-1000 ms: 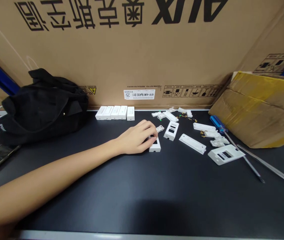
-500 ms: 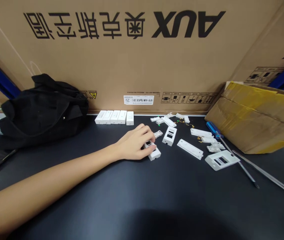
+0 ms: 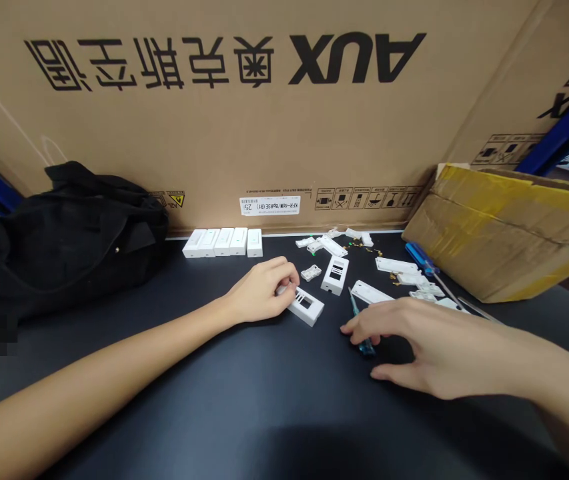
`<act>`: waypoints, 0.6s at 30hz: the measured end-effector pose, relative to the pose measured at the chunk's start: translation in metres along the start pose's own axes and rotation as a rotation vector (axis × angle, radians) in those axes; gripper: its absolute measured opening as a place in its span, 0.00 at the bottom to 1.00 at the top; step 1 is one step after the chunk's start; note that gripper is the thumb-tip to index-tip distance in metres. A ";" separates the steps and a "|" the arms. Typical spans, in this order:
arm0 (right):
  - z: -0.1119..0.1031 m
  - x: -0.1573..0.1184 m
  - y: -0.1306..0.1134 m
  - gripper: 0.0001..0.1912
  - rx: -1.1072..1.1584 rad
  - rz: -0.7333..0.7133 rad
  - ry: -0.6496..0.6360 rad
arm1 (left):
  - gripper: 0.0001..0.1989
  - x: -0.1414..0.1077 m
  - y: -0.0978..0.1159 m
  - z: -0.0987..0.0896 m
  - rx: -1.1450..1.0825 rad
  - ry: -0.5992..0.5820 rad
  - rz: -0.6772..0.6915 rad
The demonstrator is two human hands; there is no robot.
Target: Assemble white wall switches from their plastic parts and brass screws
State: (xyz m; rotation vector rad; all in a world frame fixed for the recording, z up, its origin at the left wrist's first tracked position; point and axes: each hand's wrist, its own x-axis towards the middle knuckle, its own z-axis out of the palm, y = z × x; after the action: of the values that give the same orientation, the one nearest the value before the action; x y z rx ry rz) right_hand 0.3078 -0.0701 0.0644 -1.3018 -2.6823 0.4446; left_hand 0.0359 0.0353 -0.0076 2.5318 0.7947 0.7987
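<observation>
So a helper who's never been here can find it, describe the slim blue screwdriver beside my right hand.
On the black workbench, below the tan AUX carton, find the right hand. Under its fingers lies a slim blue-handled screwdriver, tip toward the carton. It is smaller than the blue-handled screwdriver by the yellow-taped cardboard.

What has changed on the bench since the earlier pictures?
The right hand has come in from the right over a slim blue screwdriver, now nearer the middle. The left hand has turned the white cover it touches. The row of white boxes stayed put.
</observation>
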 end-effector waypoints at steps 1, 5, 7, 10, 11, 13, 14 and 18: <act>-0.003 0.006 0.003 0.16 0.014 -0.003 -0.062 | 0.05 0.000 0.000 0.000 0.001 -0.003 -0.017; -0.013 0.041 0.024 0.16 -0.196 0.021 0.068 | 0.01 0.002 0.002 0.000 0.052 -0.009 -0.099; -0.011 0.058 0.036 0.26 -0.354 0.053 0.094 | 0.02 0.002 0.001 0.000 0.073 -0.003 -0.137; -0.004 0.071 0.052 0.26 -0.397 0.045 0.049 | 0.04 0.003 -0.001 0.000 0.080 0.003 -0.169; -0.002 0.071 0.056 0.24 -0.398 0.043 0.049 | 0.03 0.003 -0.002 0.000 0.078 0.007 -0.174; -0.001 0.068 0.063 0.18 -0.421 0.043 0.089 | 0.02 0.004 -0.004 0.000 0.069 0.017 -0.183; -0.001 0.064 0.066 0.14 -0.441 0.039 0.122 | 0.03 0.005 -0.005 0.000 0.065 0.025 -0.188; -0.008 0.051 0.063 0.10 -0.368 0.005 0.306 | 0.04 0.007 -0.009 0.001 0.062 0.104 -0.235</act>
State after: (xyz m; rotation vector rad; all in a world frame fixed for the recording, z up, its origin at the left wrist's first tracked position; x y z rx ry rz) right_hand 0.3251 0.0086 0.0512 -1.3315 -2.5720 -0.2453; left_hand 0.0372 0.0464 -0.0102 2.4057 1.1423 0.8428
